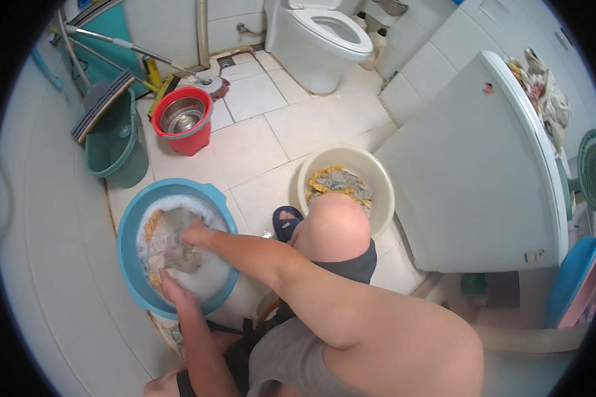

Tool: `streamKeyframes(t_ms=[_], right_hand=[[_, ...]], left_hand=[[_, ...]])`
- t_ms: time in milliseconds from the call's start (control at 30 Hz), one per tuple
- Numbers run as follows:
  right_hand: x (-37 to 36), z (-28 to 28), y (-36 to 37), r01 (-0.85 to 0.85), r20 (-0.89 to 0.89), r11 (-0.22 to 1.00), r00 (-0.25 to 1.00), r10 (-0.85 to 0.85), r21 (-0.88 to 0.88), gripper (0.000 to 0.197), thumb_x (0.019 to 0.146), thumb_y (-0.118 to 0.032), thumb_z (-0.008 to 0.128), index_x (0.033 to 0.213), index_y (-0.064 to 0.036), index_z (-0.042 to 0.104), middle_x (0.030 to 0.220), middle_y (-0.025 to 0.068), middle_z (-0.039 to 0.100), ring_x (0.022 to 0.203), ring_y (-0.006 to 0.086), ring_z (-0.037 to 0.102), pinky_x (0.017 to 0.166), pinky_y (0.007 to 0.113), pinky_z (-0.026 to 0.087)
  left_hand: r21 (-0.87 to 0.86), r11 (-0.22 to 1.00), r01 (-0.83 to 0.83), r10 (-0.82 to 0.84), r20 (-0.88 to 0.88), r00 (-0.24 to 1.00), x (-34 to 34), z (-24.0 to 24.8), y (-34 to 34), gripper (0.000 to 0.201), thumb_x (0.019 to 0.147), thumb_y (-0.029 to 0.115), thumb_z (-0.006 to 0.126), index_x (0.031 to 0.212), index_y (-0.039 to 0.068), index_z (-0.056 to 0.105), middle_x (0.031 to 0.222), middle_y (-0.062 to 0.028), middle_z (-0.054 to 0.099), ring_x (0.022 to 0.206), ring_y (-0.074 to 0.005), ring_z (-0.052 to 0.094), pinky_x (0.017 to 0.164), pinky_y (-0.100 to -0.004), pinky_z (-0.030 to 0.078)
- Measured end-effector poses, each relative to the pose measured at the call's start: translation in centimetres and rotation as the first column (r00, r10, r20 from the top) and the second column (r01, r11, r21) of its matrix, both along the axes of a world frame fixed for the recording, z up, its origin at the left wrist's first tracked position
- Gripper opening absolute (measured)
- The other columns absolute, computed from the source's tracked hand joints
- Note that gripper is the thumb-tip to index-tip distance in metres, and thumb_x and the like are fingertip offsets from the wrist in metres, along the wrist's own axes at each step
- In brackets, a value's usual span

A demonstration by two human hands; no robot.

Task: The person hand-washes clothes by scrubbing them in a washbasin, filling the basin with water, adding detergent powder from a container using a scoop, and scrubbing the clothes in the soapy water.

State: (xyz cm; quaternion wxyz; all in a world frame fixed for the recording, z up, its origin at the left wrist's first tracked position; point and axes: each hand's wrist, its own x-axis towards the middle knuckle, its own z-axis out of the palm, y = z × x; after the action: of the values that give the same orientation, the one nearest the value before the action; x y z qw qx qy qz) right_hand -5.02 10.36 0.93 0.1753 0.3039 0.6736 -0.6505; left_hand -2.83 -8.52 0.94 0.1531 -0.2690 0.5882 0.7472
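Observation:
A blue basin (131,264) on the floor at the left holds water and white suds (212,272). In it lies a soaked greyish cloth (179,255) with yellow-orange trim, partly under the water. My right hand (196,233) reaches across from the right, its fingers closed on the far side of the cloth and partly hidden in the water. Nearer to me, my left hand (171,286) comes over the basin's near rim and grips the cloth's close edge.
A cream tub (384,192) with grey and yellow cloth (341,182) stands right of my knee. Behind the basin are a green bucket (122,162) and a red mop bucket (195,140) with mops. A toilet (311,53) and a white washing machine (477,172) stand farther off.

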Motion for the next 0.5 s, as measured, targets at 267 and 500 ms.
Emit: streamKeyframes(t_ms=[267,500], right_hand=[[4.1,11.2,-10.9,-0.222,-0.374,0.884,0.843,0.386,0.412,0.051,0.087,-0.043,0.069,0.113,0.0015,0.070,0.108,0.0289,0.071,0.101,0.0405,0.071,0.090,0.047,0.056],[2.4,5.5,-0.8,-0.172,-0.166,0.725,0.914,0.370,0.667,0.042,0.095,-0.044,0.062,0.103,-0.0027,0.070,0.113,0.0268,0.069,0.109,0.0374,0.068,0.092,0.054,0.052]], left_hand=[[0.738,0.310,0.600,-0.247,-0.547,0.800,-2.6,-5.8,-6.2,0.066,0.104,0.052,0.038,0.158,0.013,0.035,0.152,-0.0121,0.048,0.145,-0.0287,0.042,0.122,-0.0461,0.032],[0.688,0.726,0.010,-0.193,0.190,0.963,-0.8,1.9,4.0,0.056,0.103,0.041,0.045,0.152,0.013,0.046,0.150,-0.0133,0.053,0.137,-0.0329,0.052,0.116,-0.0544,0.040]])
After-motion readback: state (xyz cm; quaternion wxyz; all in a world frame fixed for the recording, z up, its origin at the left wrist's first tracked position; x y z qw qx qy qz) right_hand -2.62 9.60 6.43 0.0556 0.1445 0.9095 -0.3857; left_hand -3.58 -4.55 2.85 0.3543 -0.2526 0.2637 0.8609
